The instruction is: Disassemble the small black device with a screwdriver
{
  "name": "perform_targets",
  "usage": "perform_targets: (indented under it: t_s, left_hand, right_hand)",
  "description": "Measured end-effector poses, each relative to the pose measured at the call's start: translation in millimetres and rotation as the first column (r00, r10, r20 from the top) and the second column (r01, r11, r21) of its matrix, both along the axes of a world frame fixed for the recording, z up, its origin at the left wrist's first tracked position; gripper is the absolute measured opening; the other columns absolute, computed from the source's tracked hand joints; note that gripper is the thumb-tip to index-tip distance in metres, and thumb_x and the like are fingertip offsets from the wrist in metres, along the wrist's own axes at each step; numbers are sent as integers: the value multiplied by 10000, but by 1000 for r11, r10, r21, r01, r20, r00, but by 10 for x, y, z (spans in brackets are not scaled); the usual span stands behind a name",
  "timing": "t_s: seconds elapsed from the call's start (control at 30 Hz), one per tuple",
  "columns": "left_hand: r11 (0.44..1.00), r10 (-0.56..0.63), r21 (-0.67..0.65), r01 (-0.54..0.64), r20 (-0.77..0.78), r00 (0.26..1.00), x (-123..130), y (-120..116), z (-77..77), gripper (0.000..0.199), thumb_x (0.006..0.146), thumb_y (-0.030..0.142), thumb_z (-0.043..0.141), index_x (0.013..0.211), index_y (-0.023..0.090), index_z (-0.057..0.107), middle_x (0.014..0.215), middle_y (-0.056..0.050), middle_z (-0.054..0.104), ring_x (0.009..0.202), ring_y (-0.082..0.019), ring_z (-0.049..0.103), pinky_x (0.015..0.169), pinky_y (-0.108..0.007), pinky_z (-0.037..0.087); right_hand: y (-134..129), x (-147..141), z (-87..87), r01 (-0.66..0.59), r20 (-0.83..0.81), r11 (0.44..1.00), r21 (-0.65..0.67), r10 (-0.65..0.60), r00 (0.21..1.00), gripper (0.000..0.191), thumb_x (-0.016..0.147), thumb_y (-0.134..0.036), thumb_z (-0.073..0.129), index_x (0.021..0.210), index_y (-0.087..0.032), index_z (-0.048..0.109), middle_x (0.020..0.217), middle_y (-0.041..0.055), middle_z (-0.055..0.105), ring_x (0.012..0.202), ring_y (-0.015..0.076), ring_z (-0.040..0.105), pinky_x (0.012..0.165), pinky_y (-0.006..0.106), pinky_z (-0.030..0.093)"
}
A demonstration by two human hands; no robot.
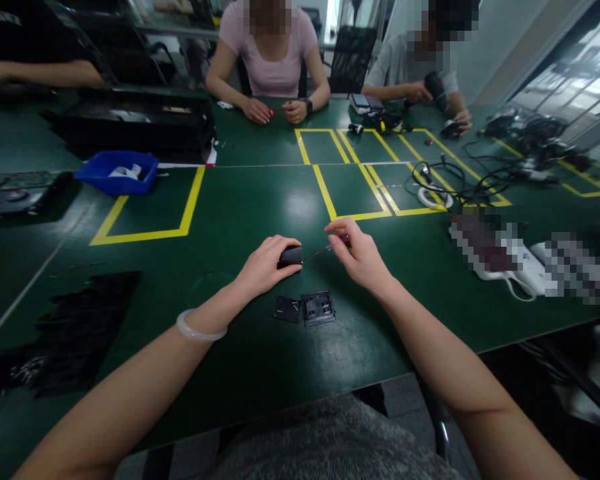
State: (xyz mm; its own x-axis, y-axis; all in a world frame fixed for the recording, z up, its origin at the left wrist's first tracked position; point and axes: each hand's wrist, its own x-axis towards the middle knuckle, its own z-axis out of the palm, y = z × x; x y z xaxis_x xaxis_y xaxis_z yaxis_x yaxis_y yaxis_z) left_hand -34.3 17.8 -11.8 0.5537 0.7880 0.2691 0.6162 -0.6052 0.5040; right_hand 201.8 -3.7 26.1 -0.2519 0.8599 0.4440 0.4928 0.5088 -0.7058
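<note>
Green counter [260, 193] spreads across the room, marked with yellow tape [147, 237]; on its far side sit a person in a pink top [280, 60] and another in a grey shirt [387, 67], who holds a dark tool [436, 90]. Near the counter's front edge, the left hand [264, 265] grips a small black block [291, 257], its fingers and thumb spread just wide enough to span it. The right hand [359, 256] has its fingers curled around the handle of a thin screwdriver [347, 240], the shaft pointing at the block's right end; whether the tip touches, I cannot tell. Just below the block lie two flat black pieces [319, 308], side by side. Farther left stands a blue tray [91, 175] with white scraps [129, 171]; tangled cables [463, 179] lie to the right.
</note>
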Motion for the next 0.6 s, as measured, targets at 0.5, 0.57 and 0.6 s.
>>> perform_targets:
  t_s: [0.5, 0.57, 0.6]
  left_hand:
    - [1000, 2, 3, -2, -8, 1000, -3, 1, -2, 362, 897, 340, 670, 1218, 228, 547, 1132, -68, 622, 1076, -267, 567, 926, -398, 464]
    - [1000, -1, 5, 1, -4, 1000, -2, 2, -7, 361, 897, 336, 670, 1219, 227, 546, 1137, -68, 621, 1083, -266, 567, 930, -397, 464]
    - [1000, -3, 5, 3, -3, 1000, 0, 3, -8, 362, 897, 335, 671, 1219, 226, 546, 1138, -68, 621, 1084, -266, 567, 931, -397, 464]
  right_hand:
    - [-13, 1, 13, 1, 11, 1000, -7, 0, 1000, 148, 968, -345, 514, 945, -216, 582, 738, -4, 607, 661, 139, 567, 633, 258, 401]
    - [-10, 3, 5, 3, 17, 1000, -9, -2, 1000, 168, 969, -363, 523, 906, -219, 580, 732, -2, 613, 666, 139, 574, 631, 256, 401]
    - [-7, 4, 1, 5, 20, 1000, -4, -5, 1000, 163, 973, -356, 518, 917, -218, 583, 734, -3, 612, 664, 138, 573, 630, 255, 401]
